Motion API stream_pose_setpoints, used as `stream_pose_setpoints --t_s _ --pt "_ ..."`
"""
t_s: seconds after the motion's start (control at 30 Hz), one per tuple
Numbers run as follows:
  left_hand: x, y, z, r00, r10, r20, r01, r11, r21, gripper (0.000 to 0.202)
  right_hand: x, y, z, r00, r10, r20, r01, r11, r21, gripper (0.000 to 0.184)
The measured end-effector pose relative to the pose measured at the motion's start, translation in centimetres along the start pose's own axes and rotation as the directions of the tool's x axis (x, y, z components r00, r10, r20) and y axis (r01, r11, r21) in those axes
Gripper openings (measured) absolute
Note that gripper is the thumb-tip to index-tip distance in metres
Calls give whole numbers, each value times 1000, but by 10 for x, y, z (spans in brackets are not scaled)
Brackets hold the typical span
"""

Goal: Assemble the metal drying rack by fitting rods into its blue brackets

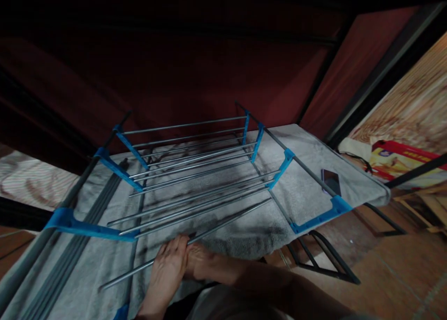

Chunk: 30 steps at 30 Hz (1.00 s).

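A thin grey metal rod (230, 220) lies aslant across my front, over the near part of the rack. My left hand (170, 259) is closed round it near its middle, knuckles up. Right beside it, my right hand (199, 259) is closed at the same spot, its fingers partly hidden behind the left. Beyond stands a drying rack frame (279, 143) with grey side tubes and several cross rods running between blue plastic brackets (92, 229). Some cross rods stick out past the brackets at the left. Another blue bracket (337, 208) sits at the near right.
The rack rests on a grey towel-like cloth (223, 178) over a table. Several loose grey tubes (80, 231) lie at the left. A phone (331, 182) is at the right. Past the table stand a red and yellow box (401, 164) and a dark metal frame (331, 259).
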<state>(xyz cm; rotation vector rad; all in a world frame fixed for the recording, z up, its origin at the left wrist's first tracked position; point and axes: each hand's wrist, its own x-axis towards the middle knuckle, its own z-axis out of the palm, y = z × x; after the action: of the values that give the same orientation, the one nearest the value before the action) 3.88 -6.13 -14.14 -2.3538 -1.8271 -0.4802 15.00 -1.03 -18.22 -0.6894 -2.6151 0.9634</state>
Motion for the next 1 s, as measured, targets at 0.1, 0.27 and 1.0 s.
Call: stream_pose_setpoints --t_s 0.1,0.27,1.0 --pt "-10 -7 -14 992 28 -121 -26 1000 17 23 -44 16 -17 995 -35 -90 43 994 96 45" --pt "-20 -9 -33 972 -10 -237 -6 997 -70 24 -107 43 -50 817 449 -361 -131 755 643 33" --pt "-8 18 -44 994 -60 -97 53 996 -68 33 -153 41 -156 648 703 -294 197 218 956 24"
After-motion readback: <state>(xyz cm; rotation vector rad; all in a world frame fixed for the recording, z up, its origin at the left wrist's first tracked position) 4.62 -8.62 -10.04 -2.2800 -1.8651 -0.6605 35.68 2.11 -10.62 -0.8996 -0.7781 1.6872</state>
